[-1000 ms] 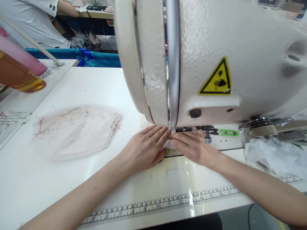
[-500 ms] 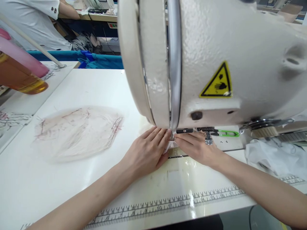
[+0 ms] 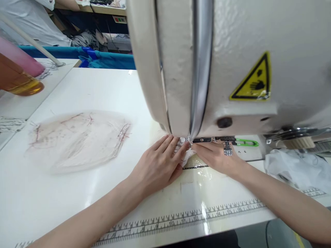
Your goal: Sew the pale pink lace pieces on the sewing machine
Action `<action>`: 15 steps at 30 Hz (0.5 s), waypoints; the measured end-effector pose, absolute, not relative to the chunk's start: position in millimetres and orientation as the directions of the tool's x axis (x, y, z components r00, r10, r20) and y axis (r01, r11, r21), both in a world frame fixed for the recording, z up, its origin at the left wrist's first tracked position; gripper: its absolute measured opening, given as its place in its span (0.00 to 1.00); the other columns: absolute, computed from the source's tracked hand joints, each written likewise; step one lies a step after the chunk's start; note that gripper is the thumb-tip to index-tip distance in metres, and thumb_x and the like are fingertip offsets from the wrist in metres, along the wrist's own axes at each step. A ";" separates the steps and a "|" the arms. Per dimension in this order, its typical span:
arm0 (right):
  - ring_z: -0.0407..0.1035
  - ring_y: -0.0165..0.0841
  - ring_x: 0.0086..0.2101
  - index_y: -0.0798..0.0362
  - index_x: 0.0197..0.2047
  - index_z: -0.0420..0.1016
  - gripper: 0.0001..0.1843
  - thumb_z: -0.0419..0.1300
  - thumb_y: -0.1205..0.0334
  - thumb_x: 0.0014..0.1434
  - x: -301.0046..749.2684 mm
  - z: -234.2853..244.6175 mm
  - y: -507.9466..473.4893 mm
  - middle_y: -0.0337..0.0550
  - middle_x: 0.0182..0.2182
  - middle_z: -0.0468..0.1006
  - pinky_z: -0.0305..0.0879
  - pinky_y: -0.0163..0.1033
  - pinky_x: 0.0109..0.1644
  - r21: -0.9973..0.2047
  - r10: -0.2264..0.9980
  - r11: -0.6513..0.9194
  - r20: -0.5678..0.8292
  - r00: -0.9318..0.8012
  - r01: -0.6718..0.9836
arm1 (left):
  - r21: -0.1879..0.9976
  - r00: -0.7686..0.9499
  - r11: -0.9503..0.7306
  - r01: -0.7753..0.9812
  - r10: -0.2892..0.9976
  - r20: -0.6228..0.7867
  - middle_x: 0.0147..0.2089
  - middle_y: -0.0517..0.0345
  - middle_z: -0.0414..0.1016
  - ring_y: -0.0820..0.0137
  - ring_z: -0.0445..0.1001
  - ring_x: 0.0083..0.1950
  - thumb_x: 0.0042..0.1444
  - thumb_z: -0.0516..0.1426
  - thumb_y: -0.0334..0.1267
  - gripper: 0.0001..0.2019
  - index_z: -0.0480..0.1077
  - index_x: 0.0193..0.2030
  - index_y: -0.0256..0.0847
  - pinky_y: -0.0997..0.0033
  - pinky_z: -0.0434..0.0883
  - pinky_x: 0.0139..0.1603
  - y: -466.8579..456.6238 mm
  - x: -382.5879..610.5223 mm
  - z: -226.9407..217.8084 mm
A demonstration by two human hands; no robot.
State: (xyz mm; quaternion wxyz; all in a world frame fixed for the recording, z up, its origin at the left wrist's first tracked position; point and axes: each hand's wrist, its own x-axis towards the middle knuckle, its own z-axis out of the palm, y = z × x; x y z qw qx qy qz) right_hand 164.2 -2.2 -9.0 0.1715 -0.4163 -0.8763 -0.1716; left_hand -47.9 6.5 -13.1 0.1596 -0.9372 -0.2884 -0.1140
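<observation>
My left hand (image 3: 161, 160) lies palm down beside the needle area of a white sewing machine (image 3: 176, 75). Its fingers are stretched out over a small piece of whitish, lace-like fabric (image 3: 186, 156), with the index finger apart from the others. Across from it, my right hand (image 3: 219, 158) reaches under the machine head, fingers extended towards the same fabric. A metal attachment with a knurled screw (image 3: 227, 148) covers part of that hand, and its thumb is hidden. The fabric's far part is hidden by the machine and fingers.
A sheer pale piece with reddish threads (image 3: 82, 141) lies left on the white table. Green-handled thread snips (image 3: 247, 142) and white cloth (image 3: 294, 165) are at right. Ruler markings (image 3: 181, 220) run along the front edge. Bottles (image 3: 20, 77) stand far left; a person's sleeve (image 3: 28, 24) shows behind.
My left index finger has lifted and spread away from the other fingers, and more of the lacy fabric shows between the hands. The camera view has shifted slightly.
</observation>
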 end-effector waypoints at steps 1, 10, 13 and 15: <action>0.62 0.26 0.23 0.49 0.30 0.72 0.11 0.53 0.71 0.62 163.7 -6.3 -1.7 0.32 0.24 0.73 0.56 0.35 0.28 0.134 0.685 0.591 0.437 -0.583 0.796 | -0.228 0.805 -0.782 0.580 0.507 0.308 0.50 0.39 0.77 0.53 0.76 0.51 0.60 0.49 0.36 0.20 0.69 0.57 0.30 0.54 0.75 0.49 6.6 -47.9 -13.1; 0.63 0.28 0.25 0.49 0.38 0.76 0.09 0.54 0.66 0.64 165.2 -36.4 8.1 0.33 0.28 0.76 0.56 0.38 0.32 0.039 0.615 0.613 0.603 -0.508 0.789 | -0.204 0.781 -0.777 0.595 0.499 0.377 0.52 0.35 0.75 0.50 0.75 0.52 0.62 0.50 0.36 0.19 0.70 0.55 0.29 0.50 0.75 0.50 11.1 -47.7 -18.3; 0.65 0.28 0.27 0.50 0.40 0.75 0.07 0.55 0.66 0.63 166.3 -38.2 8.0 0.34 0.32 0.78 0.56 0.38 0.32 0.130 0.563 0.625 0.608 -0.560 0.770 | -0.229 0.807 -0.808 0.543 0.426 0.408 0.53 0.39 0.75 0.53 0.75 0.54 0.63 0.50 0.32 0.15 0.70 0.53 0.29 0.53 0.75 0.53 11.9 -47.1 -18.6; 0.67 0.28 0.29 0.51 0.41 0.74 0.06 0.56 0.68 0.62 167.3 -35.8 7.2 0.35 0.36 0.79 0.58 0.38 0.32 0.172 0.555 0.625 0.588 -0.588 0.762 | -0.245 0.830 -0.838 0.488 0.358 0.428 0.54 0.44 0.75 0.58 0.75 0.54 0.62 0.50 0.27 0.14 0.71 0.51 0.29 0.57 0.75 0.55 12.0 -47.2 -17.7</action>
